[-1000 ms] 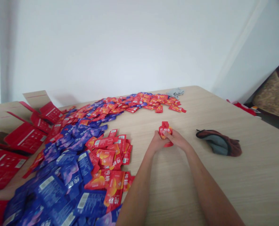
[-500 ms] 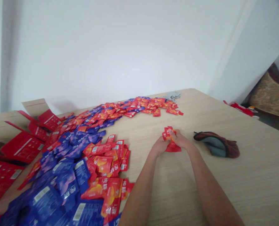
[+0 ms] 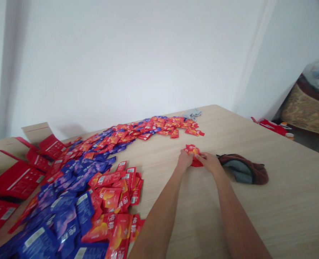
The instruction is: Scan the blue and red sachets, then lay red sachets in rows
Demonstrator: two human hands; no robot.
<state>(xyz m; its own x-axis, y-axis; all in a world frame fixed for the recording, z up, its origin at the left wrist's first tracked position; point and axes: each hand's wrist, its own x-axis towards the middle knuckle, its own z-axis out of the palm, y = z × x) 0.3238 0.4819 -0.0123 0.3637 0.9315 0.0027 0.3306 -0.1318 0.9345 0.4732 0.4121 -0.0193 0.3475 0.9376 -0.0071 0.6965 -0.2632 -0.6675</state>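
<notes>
Small red sachets with an orange print, at least two lying together, are between my hands over the middle of the table. My left hand is closed on their left side. My right hand pinches the right edge with thumb and fingers, and the red lower end shows between the hands. How many sachets there are cannot be made out. Just right of my right hand lies a dark reddish-brown cloth item with a grey lining.
A long heap of blue sachets and red sachets covers the table's left side and curves to the back. Open red cardboard boxes stand at far left. A grey cloth lies at the back, against a white wall.
My right hand has shifted from over the sachets to their right edge, and my fingers lie lower on them. The whole view has tilted slightly, moving the scene left.
</notes>
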